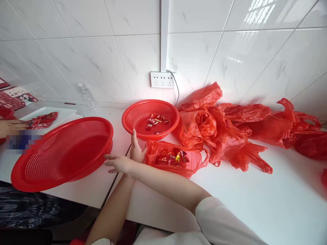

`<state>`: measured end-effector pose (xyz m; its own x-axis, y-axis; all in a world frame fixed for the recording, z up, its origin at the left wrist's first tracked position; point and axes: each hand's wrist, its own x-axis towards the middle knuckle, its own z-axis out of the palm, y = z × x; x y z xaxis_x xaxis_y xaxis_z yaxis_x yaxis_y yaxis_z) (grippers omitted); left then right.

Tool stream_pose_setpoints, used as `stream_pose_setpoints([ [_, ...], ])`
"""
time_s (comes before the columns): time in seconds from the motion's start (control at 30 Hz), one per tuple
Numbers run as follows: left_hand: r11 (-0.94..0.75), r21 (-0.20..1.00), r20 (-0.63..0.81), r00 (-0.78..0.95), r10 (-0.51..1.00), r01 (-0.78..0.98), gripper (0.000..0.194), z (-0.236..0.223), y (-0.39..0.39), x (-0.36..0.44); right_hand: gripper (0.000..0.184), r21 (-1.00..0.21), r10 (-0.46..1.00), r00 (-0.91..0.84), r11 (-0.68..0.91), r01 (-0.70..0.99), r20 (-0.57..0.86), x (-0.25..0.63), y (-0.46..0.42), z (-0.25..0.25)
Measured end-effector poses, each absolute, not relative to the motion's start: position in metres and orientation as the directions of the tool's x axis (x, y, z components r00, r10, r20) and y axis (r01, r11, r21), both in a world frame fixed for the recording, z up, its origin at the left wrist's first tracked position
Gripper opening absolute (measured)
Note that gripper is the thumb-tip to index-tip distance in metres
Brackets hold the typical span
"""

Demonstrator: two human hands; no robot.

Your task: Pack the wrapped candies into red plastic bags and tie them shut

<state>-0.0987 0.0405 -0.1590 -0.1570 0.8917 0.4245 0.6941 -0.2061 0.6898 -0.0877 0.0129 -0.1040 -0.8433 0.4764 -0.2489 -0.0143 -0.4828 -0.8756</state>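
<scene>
My arms are crossed. My left hand (137, 150) is between the front rim of the smaller red mesh basket (130, 122) and an opened red plastic bag (194, 170); its fingers are apart, one pointing up at the rim. Whether it touches the rim or bag, I cannot tell. Reaching left over it, my right hand (119, 164) is open and empty, its fingertips close to the right side of a large red mesh basket (102, 136). Several small wrapped sweets (153, 121) lie in the smaller basket. More shiny red packets (171, 158) show inside the bag.
Crumpled red plastic bags (230, 129) line the wall on the right. A clear bottle (88, 97) lies at the back left. At far left, another person's hand (12, 127) is by a white tray (66, 111) holding red packets. A power strip (162, 80) is on the wall.
</scene>
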Motion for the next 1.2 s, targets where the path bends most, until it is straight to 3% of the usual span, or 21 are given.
stream_pose_setpoints([
  [0.1,-0.21,0.694,0.427,-0.159,0.89,0.689,0.089,-0.158,0.042,-0.101,0.039,-0.945,0.331,-0.927,-0.319,0.068,-0.178,-0.036,0.004,-0.093],
  [0.2,-0.098,0.686,0.442,-0.306,0.843,0.721,0.074,-0.148,0.036,-0.1,0.035,-0.992,0.259,-0.965,0.124,-0.014,0.046,0.044,-0.003,-0.066],
  [0.3,0.0,0.555,0.56,-0.374,0.739,0.832,0.04,-0.127,0.02,-0.09,0.032,-0.915,0.403,-0.898,0.404,0.003,0.175,0.132,-0.006,-0.037],
  [0.37,-0.08,0.378,0.613,-0.185,0.768,0.922,0.024,-0.114,0.007,-0.076,0.03,-0.828,0.631,-0.754,0.512,0.228,0.183,0.18,-0.006,-0.025],
  [0.47,-0.158,0.118,0.45,0.089,0.889,0.98,0.027,-0.107,-0.006,-0.053,0.03,-0.625,0.867,-0.477,0.452,0.637,0.141,0.221,-0.004,-0.022],
  [0.57,-0.015,-0.074,0.191,0.029,0.981,0.997,0.029,-0.111,-0.008,-0.039,0.043,-0.338,0.96,-0.276,0.277,0.899,0.05,0.229,0.001,-0.03],
  [0.67,0.032,-0.143,0.033,-0.028,0.999,0.989,0.031,-0.109,-0.004,-0.039,0.059,-0.152,0.989,-0.136,0.124,0.981,-0.065,0.226,0.009,-0.039],
  [0.77,0.013,-0.156,0.05,-0.005,0.999,0.988,0.04,-0.089,-0.003,-0.044,0.039,-0.134,0.965,-0.176,0.152,0.979,-0.195,0.234,0.018,-0.041],
  [0.83,0.044,-0.204,0.083,-0.027,0.996,0.978,0.042,-0.066,-0.004,-0.047,0.021,-0.24,0.946,-0.259,0.21,0.948,-0.196,0.247,0.021,-0.038],
  [0.9,0.096,-0.215,0.092,-0.078,0.993,0.972,0.04,-0.039,-0.007,-0.049,0.017,-0.413,0.955,-0.285,0.225,0.883,-0.088,0.26,0.022,-0.033],
  [0.97,0.182,-0.146,0.117,-0.165,0.979,0.972,0.033,-0.012,-0.008,-0.052,0.013,-0.594,0.975,-0.197,0.221,0.774,0.105,0.269,0.022,-0.028],
  [1.03,0.272,0.001,0.163,-0.269,0.949,0.962,0.026,0.011,-0.008,-0.056,0.012,-0.747,0.943,-0.014,0.273,0.606,0.333,0.273,0.023,-0.025],
  [1.07,0.254,0.135,0.177,-0.276,0.945,0.958,0.023,0.02,-0.006,-0.058,0.014,-0.801,0.903,0.083,0.328,0.5,0.422,0.272,0.024,-0.024],
  [1.13,0.056,0.53,0.169,-0.17,0.971,0.846,0.021,0.031,0.0,-0.061,0.018,-0.845,0.843,0.18,0.444,0.299,0.506,0.27,0.027,-0.024],
  [1.2,-0.188,0.885,0.192,0.034,0.981,0.425,0.024,0.033,0.011,-0.059,0.018,-0.851,0.835,0.173,0.501,0.156,0.523,0.266,0.031,-0.026],
])
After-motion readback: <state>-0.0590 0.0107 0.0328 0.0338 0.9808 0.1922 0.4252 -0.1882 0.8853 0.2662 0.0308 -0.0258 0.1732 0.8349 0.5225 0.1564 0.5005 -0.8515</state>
